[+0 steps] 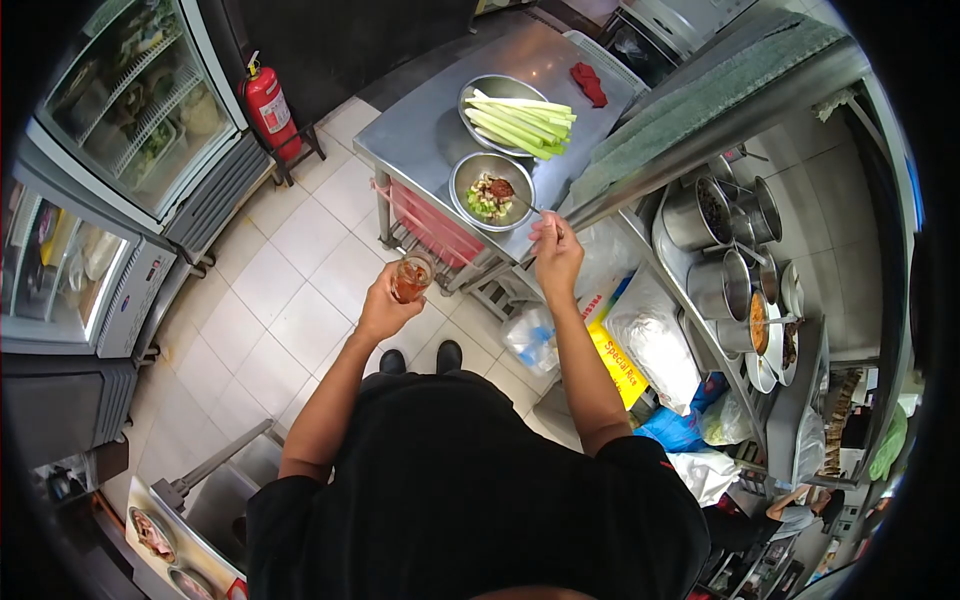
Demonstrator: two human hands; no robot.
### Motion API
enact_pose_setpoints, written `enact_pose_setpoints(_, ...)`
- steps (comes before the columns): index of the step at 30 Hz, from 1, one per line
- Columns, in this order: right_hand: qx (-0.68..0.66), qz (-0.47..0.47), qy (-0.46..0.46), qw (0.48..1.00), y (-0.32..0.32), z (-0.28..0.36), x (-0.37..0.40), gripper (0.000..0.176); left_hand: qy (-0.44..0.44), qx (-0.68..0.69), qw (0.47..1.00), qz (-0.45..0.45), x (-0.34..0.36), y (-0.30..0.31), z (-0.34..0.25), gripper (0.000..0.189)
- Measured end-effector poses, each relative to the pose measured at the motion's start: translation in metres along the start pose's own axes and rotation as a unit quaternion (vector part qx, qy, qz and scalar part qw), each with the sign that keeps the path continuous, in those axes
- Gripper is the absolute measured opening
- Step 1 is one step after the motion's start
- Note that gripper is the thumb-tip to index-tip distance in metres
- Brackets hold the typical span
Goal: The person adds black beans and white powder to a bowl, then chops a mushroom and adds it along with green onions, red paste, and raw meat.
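Observation:
My left hand (392,305) is wrapped round a small glass jar (411,277) with reddish-brown contents, held over the floor in front of me. In my right hand (557,255) is the handle of a spoon (524,203). Its bowl carries a dark red paste (501,188) and sits over a metal mixing bowl (461,180), which holds chopped green and pale pieces (487,203). Just behind stands a second metal bowl (468,92) with long pale-green stalks (520,122) lying across it. Both bowls rest on the steel table (420,118).
A red cloth (589,85) lies on the table's far part. Shelving with metal pots (722,283) runs along the right, above bags (652,340). Glass-door fridges (135,105) and a fire extinguisher (272,110) stand left. Another person (800,513) is at lower right.

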State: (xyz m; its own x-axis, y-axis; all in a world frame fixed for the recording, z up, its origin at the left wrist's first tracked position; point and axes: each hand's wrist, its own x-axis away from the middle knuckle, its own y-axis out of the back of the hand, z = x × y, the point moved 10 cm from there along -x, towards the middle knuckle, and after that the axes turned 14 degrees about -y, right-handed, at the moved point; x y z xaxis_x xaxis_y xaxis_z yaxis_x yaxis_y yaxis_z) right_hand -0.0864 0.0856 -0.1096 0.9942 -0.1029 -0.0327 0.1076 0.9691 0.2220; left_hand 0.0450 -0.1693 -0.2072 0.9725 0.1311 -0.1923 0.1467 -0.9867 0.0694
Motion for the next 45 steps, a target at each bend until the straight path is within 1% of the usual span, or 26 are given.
enact_pose_setpoints(1,-0.001,0.000,0.001,1.000,0.000,0.000,-0.002,0.028,-0.003,0.001,1.000,0.000,0.000,-0.001,0.000,0.052)
enact_pose_setpoints(3,-0.063,-0.007,-0.024,0.998,0.006,-0.008,-0.006,0.029,-0.004,0.001,1.000,0.001,0.001,-0.001,0.000,0.052)
enact_pose_setpoints(6,-0.103,0.003,-0.045,0.994,0.006,-0.012,-0.007,0.031,-0.002,-0.004,1.000,0.009,-0.001,-0.002,-0.003,0.052)
enact_pose_setpoints(10,-0.104,-0.002,-0.045,0.994,0.006,-0.006,-0.003,0.032,-0.001,0.006,1.000,0.011,0.000,-0.004,-0.002,0.052)
enact_pose_setpoints(12,-0.130,-0.016,-0.051,0.990,0.009,-0.009,-0.005,0.033,-0.001,0.013,1.000,0.012,0.000,-0.005,0.001,0.052)
enact_pose_setpoints(15,-0.154,-0.011,-0.070,0.986,0.012,-0.012,-0.008,0.033,0.000,0.020,1.000,0.017,0.000,-0.007,0.007,0.052)
enact_pose_setpoints(22,-0.130,-0.006,-0.047,0.990,0.011,-0.011,-0.009,0.032,0.009,0.022,1.000,0.009,0.000,-0.006,0.006,0.053)
enact_pose_setpoints(24,-0.173,-0.021,-0.073,0.982,0.015,-0.018,-0.011,0.031,0.011,0.026,1.000,0.004,0.000,-0.005,0.007,0.053)
enact_pose_setpoints(26,-0.194,-0.020,-0.076,0.978,0.016,-0.018,-0.012,0.030,-0.012,0.029,0.999,0.005,-0.003,-0.005,0.006,0.052)
enact_pose_setpoints(28,-0.215,-0.020,-0.079,0.973,0.016,-0.014,-0.011,0.030,-0.006,0.025,1.000,0.007,-0.004,-0.004,0.010,0.052)
enact_pose_setpoints(30,-0.286,-0.054,-0.158,0.943,0.022,-0.022,-0.010,0.027,0.000,0.021,1.000,0.008,-0.009,-0.004,0.013,0.052)
enact_pose_setpoints(31,-0.285,-0.052,-0.160,0.944,0.025,-0.019,-0.009,0.027,0.002,0.046,0.999,0.012,-0.016,-0.007,0.012,0.052)
enact_pose_setpoints(33,-0.361,-0.010,-0.175,0.916,0.026,-0.016,-0.003,0.027,0.017,0.065,0.998,0.001,-0.018,-0.002,0.015,0.052)
enact_pose_setpoints(35,-0.340,-0.005,-0.176,0.924,0.029,0.007,0.011,0.028,-0.063,0.000,0.998,0.004,-0.029,0.004,-0.002,0.057)
enact_pose_setpoints(37,-0.289,0.039,-0.146,0.945,0.029,0.036,0.023,0.029,-0.054,-0.019,0.998,0.012,-0.034,0.008,-0.009,0.054)
enact_pose_setpoints(39,-0.275,0.024,-0.152,0.949,0.031,0.052,0.035,0.030,-0.048,-0.034,0.998,0.030,-0.040,0.008,-0.021,0.050)
enact_pose_setpoints(40,-0.236,0.037,-0.163,0.957,0.027,0.060,0.041,0.030,-0.052,-0.062,0.995,0.050,-0.042,0.007,-0.029,0.050)
enact_pose_setpoints(41,-0.196,0.050,-0.174,0.964,0.023,0.062,0.047,0.031,-0.055,-0.090,0.992,0.071,-0.042,0.004,-0.032,0.050)
enact_pose_setpoints(43,-0.193,0.056,-0.163,0.966,0.020,0.064,0.053,0.031,-0.054,-0.102,0.989,0.087,-0.042,-0.001,-0.030,0.050)
enact_pose_setpoints(45,-0.146,0.075,-0.156,0.974,0.015,0.068,0.059,0.031,-0.053,-0.115,0.987,0.102,-0.040,-0.006,-0.027,0.050)
